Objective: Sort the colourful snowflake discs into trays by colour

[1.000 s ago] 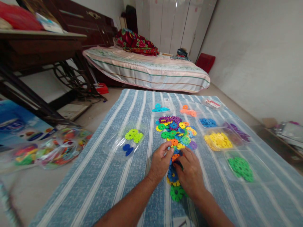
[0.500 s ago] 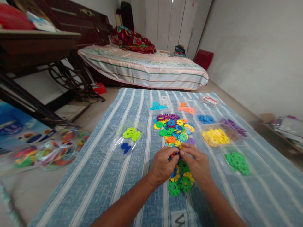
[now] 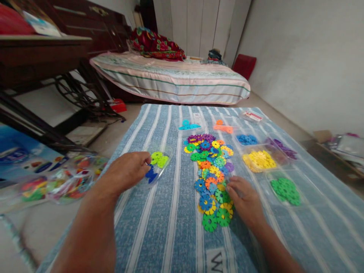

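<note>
At far left, off the cloth, a clear plastic bag of mixed coloured pieces [image 3: 61,180] lies on the floor, well apart from the work. The blue-and-white striped cloth [image 3: 159,227] covers the floor ahead, its left edge running just beside the left forearm. The left hand [image 3: 125,172] reaches over the near rim of a clear plastic tray [image 3: 167,151]; fingertips are pinched on a dark blue flower-shaped plastic disc [image 3: 150,175] beside lime green discs [image 3: 158,159] in the same tray, so colours appear kept apart by container. A bare band of cloth lies between this tray and the central heap of mixed multicoloured interlocking discs [image 3: 212,174], leaving room to pass a hand. The right hand [image 3: 246,201] rests at the heap's near right edge, fingers loosely curled and touching discs there; whether it grips one, I cannot tell. Further right, separate clear trays hold yellow discs [image 3: 258,160] and green discs [image 3: 285,190], near the heap but not touching it. Open cloth remains beyond them toward the right edge.
</note>
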The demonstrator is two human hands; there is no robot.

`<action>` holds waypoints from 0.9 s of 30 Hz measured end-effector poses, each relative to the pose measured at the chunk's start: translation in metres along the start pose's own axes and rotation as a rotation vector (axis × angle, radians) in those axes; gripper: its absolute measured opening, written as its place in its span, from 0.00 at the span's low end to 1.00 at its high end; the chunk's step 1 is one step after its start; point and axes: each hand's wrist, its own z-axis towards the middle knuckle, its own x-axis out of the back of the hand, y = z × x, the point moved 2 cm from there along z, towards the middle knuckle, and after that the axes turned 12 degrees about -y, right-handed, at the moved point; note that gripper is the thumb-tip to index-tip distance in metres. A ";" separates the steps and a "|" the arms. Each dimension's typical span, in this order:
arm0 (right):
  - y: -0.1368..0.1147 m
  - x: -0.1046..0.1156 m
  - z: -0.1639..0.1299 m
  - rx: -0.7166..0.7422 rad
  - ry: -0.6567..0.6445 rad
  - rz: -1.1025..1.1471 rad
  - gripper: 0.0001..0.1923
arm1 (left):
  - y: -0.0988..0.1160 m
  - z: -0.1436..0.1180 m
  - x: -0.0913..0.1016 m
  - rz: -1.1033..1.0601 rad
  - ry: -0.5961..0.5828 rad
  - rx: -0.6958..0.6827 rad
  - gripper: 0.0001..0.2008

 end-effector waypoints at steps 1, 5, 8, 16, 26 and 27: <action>-0.001 -0.001 -0.001 0.019 -0.005 -0.021 0.08 | -0.003 0.002 -0.002 0.000 -0.019 -0.004 0.07; -0.008 -0.006 -0.002 0.099 -0.026 -0.077 0.07 | -0.006 0.010 -0.008 -0.022 -0.087 -0.004 0.06; -0.010 -0.008 -0.003 0.137 -0.014 -0.100 0.07 | -0.006 0.013 -0.012 -0.030 -0.129 -0.009 0.07; -0.009 -0.008 -0.004 0.164 -0.004 -0.154 0.08 | -0.013 0.022 -0.021 -0.005 -0.203 -0.033 0.08; -0.009 -0.005 -0.007 0.172 -0.041 -0.226 0.07 | -0.011 0.010 -0.007 0.031 -0.031 0.046 0.13; -0.009 -0.005 -0.008 0.176 -0.059 -0.243 0.07 | -0.006 0.006 -0.004 0.024 -0.020 0.013 0.14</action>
